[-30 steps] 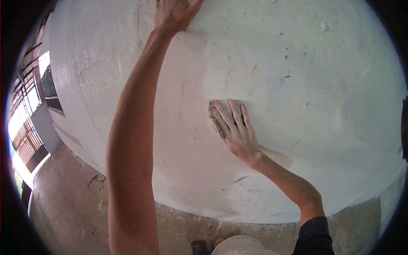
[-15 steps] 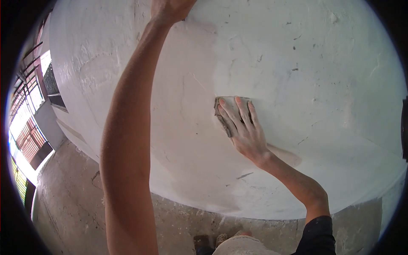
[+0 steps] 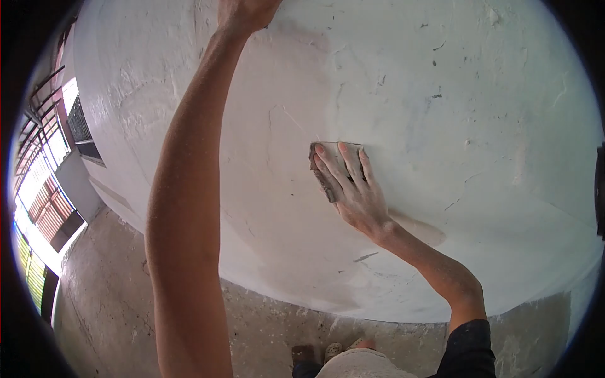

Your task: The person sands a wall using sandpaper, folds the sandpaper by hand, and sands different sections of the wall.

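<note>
A pale plastered wall [image 3: 277, 208] with cracks and dark flecks fills most of the view. My right hand [image 3: 354, 189], dusted white, presses a thin greyish sanding sheet [image 3: 322, 179] flat against the wall, its fingers spread over it. The sheet's ragged, folded edge shows left of the fingers. At the top edge, my left hand [image 3: 251, 11] rests at the wall, cut off by the frame; its fingers are out of view. My left forearm crosses the left part of the picture.
Below the wall lies a stained concrete floor [image 3: 113, 283]. My feet [image 3: 334, 351] show at the bottom edge. At the far left are a barred metal gate [image 3: 50, 208] and a dark window grille [image 3: 79, 123].
Both hands have shifted a little in view; my right hand went right, then back left with the sheet. My left hand sits higher and its fingers have left the frame. The view has tilted slightly.
</note>
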A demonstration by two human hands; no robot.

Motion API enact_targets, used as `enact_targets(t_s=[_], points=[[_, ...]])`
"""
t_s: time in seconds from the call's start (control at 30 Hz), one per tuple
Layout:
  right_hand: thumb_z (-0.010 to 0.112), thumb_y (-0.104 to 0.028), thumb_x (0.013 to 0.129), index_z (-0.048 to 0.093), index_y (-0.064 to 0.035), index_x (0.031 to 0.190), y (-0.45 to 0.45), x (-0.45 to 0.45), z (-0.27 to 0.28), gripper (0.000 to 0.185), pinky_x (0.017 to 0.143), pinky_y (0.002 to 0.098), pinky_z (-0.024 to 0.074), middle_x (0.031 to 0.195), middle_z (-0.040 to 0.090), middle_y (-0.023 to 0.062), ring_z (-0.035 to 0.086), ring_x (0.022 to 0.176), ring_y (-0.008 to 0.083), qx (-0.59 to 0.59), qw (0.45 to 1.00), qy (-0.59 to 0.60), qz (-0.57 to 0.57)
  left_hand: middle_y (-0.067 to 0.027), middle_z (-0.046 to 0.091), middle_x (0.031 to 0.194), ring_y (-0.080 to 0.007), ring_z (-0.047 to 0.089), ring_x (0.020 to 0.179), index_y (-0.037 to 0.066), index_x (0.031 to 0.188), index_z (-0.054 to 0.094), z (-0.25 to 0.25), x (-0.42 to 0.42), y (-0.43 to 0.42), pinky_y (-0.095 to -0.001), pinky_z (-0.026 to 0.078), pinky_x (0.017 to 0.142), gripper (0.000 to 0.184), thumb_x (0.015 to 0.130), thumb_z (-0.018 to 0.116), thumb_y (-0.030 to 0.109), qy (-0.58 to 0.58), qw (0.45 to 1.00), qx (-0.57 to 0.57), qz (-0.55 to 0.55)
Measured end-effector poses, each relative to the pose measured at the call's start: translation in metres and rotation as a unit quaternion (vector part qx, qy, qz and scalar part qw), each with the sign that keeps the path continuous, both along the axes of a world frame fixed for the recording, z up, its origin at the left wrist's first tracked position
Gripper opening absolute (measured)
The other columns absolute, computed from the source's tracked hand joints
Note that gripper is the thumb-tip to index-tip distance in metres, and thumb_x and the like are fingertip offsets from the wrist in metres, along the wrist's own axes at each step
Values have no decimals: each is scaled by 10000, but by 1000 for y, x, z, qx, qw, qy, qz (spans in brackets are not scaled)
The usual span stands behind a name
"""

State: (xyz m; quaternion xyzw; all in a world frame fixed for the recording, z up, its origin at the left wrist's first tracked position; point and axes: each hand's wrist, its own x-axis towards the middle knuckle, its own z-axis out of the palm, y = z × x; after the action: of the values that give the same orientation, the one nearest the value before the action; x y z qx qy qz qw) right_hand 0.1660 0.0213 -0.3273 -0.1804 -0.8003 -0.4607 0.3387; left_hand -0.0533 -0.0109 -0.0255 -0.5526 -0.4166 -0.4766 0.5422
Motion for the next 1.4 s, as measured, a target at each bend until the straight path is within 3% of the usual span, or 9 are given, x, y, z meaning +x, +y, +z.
enact_targets(t_s=[0.2, 0.3, 0.37, 0.63, 0.73, 0.93, 1.03, 1.13, 1.4], points=[[498, -259, 935, 369, -126, 1527, -4, -21, 9, 620, 1234, 514, 161, 1656, 133, 86, 150, 1512, 341, -45, 999, 7, 11, -149, 79, 1654, -343, 30, 1526, 184, 1572, 228, 0, 0, 0, -543, -8, 1218, 663, 1030, 333, 553, -3, 1000, -1, 1], [492, -343, 988, 448, -102, 1480, -4, -25, 18, 550, 1208, 533, 217, 1640, 207, 60, 204, 1494, 368, -20, 1000, 9, 17, -149, 81, 1654, -335, 32, 1528, 179, 1572, 226, 2, -2, 3, -541, -7, 1219, 668, 1029, 336, 554, -2, 1000, -3, 4], [506, -271, 941, 407, -107, 1503, -6, -18, 18, 594, 1228, 515, 187, 1648, 170, 72, 173, 1505, 346, -43, 999, 8, 24, -149, 82, 1654, -331, 33, 1528, 177, 1572, 226, 1, -5, 2, -539, -7, 1219, 670, 1028, 339, 553, -2, 1000, -3, 8], [559, -295, 910, 407, -120, 1505, -7, -10, -5, 638, 1222, 528, 191, 1642, 196, 66, 180, 1502, 357, -54, 997, 47, 15, -147, 95, 1652, -327, 37, 1528, 184, 1569, 237, 1, -5, 1, -524, -8, 1223, 673, 1024, 335, 567, -3, 1000, 0, -10], [495, -379, 1001, 431, -56, 1478, -11, -23, 4, 580, 1188, 581, 217, 1612, 282, 81, 241, 1476, 385, -54, 997, 45, 18, -150, 92, 1653, -328, 35, 1528, 179, 1569, 238, 1, -8, 3, -529, -9, 1221, 684, 1021, 331, 576, 1, 1000, 3, -9], [493, -375, 1003, 413, -100, 1493, -7, -24, 5, 568, 1185, 575, 229, 1612, 283, 72, 235, 1483, 360, -45, 998, 39, 6, -149, 85, 1654, -333, 26, 1528, 165, 1567, 242, 2, -5, 1, -540, -15, 1217, 684, 1022, 326, 569, -4, 1000, -9, -20], [480, -260, 974, 436, -144, 1489, -4, -5, -17, 530, 1216, 512, 204, 1635, 234, 55, 210, 1501, 325, -35, 998, 51, 31, -148, 93, 1653, -336, 34, 1527, 166, 1565, 249, 0, -3, 0, -541, -9, 1217, 676, 1024, 324, 565, -8, 1000, -10, -23], [467, -264, 990, 436, -150, 1486, 3, 12, -41, 511, 1162, 511, 298, 1611, 301, 30, 312, 1454, 315, -26, 999, 45, 8, -148, 105, 1651, -339, 46, 1526, 167, 1565, 252, 1, -2, -1, -544, 2, 1217, 669, 1027, 327, 558, -9, 1000, -13, -10], [491, -327, 995, 373, -78, 1507, -17, -54, 50, 582, 1189, 563, 219, 1621, 254, 86, 199, 1495, 360, -1, 998, 70, -6, -146, 117, 1650, -334, 59, 1526, 174, 1561, 269, 1, -2, -1, -536, 16, 1219, 640, 1033, 338, 530, -9, 1000, -1, 2]])
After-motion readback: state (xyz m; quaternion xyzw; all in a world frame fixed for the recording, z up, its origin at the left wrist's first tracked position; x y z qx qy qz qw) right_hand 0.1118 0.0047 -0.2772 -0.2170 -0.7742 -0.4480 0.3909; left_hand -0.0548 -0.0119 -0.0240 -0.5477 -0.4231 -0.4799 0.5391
